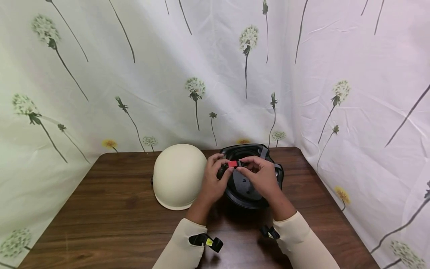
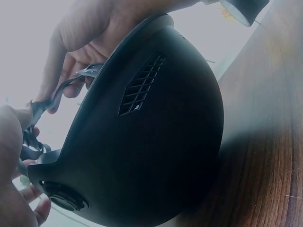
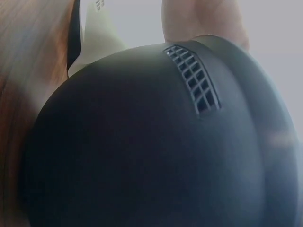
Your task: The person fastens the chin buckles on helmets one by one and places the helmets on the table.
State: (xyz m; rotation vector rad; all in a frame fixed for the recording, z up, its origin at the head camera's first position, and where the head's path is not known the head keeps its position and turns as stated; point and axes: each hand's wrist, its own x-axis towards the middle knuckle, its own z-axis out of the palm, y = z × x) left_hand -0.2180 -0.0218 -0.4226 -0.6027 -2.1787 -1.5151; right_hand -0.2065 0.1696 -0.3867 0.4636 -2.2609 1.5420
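Note:
A black helmet (image 1: 246, 186) lies upside down on the table, its padded inside facing up. Above its opening, my left hand (image 1: 215, 175) pinches the red part of a chin-strap buckle (image 1: 232, 164) between thumb and fingers. From the other side my right hand (image 1: 263, 175) pinches the dark strap end (image 1: 240, 163) right beside the red part. The left wrist view shows the grey strap (image 2: 40, 111) running between both hands, over the helmet's rim. A round dial (image 2: 64, 198) sits low on the shell there. In the right wrist view, the shell hides most of the hands.
A cream helmet (image 1: 179, 175) stands dome up, just left of the black one. Both rest on a dark wooden table (image 1: 111, 209). A white curtain with a dandelion print (image 1: 215, 74) hangs close behind and along the sides.

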